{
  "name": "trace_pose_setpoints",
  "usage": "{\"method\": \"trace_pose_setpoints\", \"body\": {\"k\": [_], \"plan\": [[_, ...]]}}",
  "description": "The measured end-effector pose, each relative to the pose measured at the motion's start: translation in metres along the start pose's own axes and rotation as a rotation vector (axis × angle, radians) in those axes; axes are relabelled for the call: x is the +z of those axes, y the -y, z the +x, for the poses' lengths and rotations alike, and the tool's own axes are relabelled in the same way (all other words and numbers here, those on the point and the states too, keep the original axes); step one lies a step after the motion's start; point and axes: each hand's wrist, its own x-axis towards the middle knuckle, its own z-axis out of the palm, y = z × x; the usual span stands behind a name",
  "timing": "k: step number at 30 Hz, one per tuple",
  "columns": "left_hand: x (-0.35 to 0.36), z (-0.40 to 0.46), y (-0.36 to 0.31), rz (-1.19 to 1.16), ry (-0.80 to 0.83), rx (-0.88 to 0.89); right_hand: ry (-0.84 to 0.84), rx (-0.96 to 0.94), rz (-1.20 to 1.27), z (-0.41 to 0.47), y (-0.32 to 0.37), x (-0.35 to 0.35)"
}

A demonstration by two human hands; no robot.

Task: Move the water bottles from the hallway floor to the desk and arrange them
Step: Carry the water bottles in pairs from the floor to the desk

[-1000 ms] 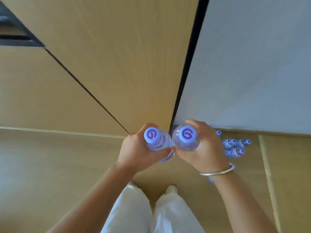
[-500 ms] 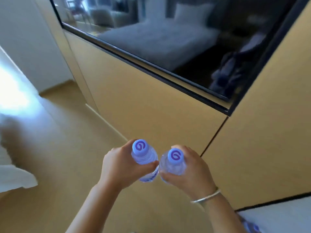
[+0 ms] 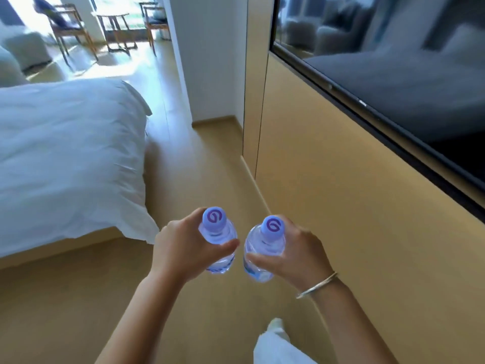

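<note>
My left hand (image 3: 181,248) grips a clear water bottle (image 3: 217,232) with a pale purple cap, held upright in front of me. My right hand (image 3: 299,256), with a silver bangle on the wrist, holds a second identical water bottle (image 3: 265,243) just to the right of the first. The two bottles are a small gap apart at waist height above the tan floor. No desk and no bottles on the floor are in view.
A bed with a white duvet (image 3: 68,153) fills the left. A tan wall panel (image 3: 354,206) with a dark wall-mounted screen (image 3: 406,82) runs along the right. A floor lane (image 3: 199,166) between them leads to wooden chairs (image 3: 68,27) and a small table (image 3: 115,27).
The view has swung left from the wall panels and the bottles on the floor to the bedroom. Both hands still hold their bottles, now slightly further apart.
</note>
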Motion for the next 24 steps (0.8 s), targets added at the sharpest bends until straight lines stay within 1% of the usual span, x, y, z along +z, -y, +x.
{"method": "trace_pose_setpoints", "body": {"k": [4, 6, 12, 16, 18, 21, 24], "plan": [[-0.003, 0.042, 0.021, 0.001, -0.047, -0.081, 0.120, -0.030, -0.014, 0.063, 0.006, 0.020], [-0.002, 0.071, 0.028, -0.010, -0.050, -0.122, 0.143, -0.035, -0.014, 0.099, 0.006, 0.028], [-0.003, 0.174, 0.035, -0.089, -0.075, -0.203, 0.147, -0.114, -0.021, 0.220, 0.003, 0.041], [-0.013, 0.247, 0.036, -0.094, -0.146, -0.254, 0.115, -0.189, -0.081, 0.303, 0.005, 0.050], [-0.017, 0.278, 0.040, -0.112, -0.182, -0.267, 0.110, -0.195, -0.075, 0.340, 0.007, 0.057], [-0.023, 0.316, 0.050, -0.121, -0.191, -0.284, 0.111, -0.197, -0.049, 0.386, 0.011, 0.071], [-0.029, 0.357, 0.069, -0.124, -0.228, -0.303, 0.101, -0.199, -0.019, 0.430, 0.019, 0.095]]}}
